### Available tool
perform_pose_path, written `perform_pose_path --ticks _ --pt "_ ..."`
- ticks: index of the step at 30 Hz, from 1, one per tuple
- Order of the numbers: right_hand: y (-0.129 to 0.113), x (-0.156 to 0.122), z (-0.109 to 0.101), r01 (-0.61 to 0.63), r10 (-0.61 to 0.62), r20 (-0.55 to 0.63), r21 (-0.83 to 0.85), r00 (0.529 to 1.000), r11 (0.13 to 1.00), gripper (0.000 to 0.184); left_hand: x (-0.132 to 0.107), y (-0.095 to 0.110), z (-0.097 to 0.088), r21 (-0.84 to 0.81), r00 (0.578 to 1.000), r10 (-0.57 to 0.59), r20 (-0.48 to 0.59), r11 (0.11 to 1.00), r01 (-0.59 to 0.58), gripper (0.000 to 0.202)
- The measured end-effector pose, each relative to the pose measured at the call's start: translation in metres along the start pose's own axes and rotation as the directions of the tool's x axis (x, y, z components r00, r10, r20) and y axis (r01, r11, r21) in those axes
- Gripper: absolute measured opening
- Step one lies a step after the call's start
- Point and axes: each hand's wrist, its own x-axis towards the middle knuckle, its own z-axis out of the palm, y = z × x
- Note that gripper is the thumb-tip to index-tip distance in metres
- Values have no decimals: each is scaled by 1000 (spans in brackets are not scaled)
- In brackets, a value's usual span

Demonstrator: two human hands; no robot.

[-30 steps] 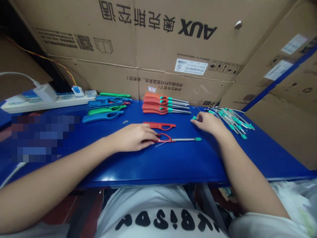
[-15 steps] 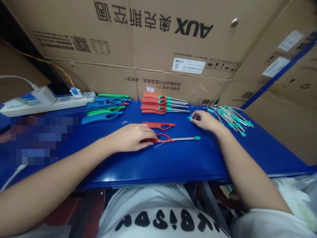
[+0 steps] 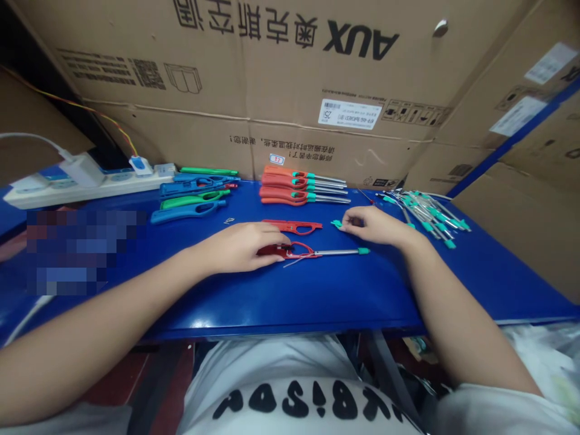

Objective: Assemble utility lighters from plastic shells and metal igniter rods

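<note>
My left hand (image 3: 251, 244) is closed around the handle end of a red lighter body (image 3: 301, 249), which lies on the blue table. A metal tube (image 3: 338, 252) with a green tip points right from this body, and a thin pale wire hangs at its near side. Just beyond it lies a separate red handle shell (image 3: 299, 226). Between thumb and finger, my right hand (image 3: 374, 226) pinches a small green plastic piece (image 3: 336, 223), a little above the table and right of the shell.
Orange-red lighters (image 3: 283, 196) are stacked at the back. Blue and green handle shells (image 3: 188, 211) lie back left, beside a white power strip (image 3: 95, 190). Several metal tubes with green parts (image 3: 430, 214) form a pile at right. A cardboard box (image 3: 244, 78) walls off the back.
My right hand has moved left with the green piece, closer to the red shell. My left hand keeps its hold on the lighter body. The view has shifted slightly.
</note>
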Motion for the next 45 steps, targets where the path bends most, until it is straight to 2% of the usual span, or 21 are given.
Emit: perform_pose_path --ticks 3,6,10,16,31,37,41,45 --pt "-19 3 10 150 -148 -52 27 988 988 25 1 -1 3 -34 1000 -3 -22 999 2 30" --pt "-40 2 19 286 -284 -91 5 954 958 18 2 -2 6 -46 999 -16 -40 999 14 27" --pt "-61 -1 31 373 -374 -46 -37 926 927 14 2 -2 7 -56 998 -47 -35 997 45 26" --pt "-70 -1 42 389 -388 31 -97 921 916 16 3 0 7 -75 998 -53 -38 996 51 25" --pt "-64 7 61 404 -403 -71 14 913 914 13 6 0 8 -164 987 -158 -43 975 149 25" --pt "-66 7 63 402 -400 -51 36 915 915 12 6 -1 8 -175 985 -163 -50 973 152 25" --pt "-67 7 65 404 -402 -64 15 913 915 13 7 0 8 -184 984 -170 -47 970 158 25" --pt "-68 6 65 432 -436 -48 -87 898 898 15 7 1 7 -201 983 -180 -44 965 168 27"
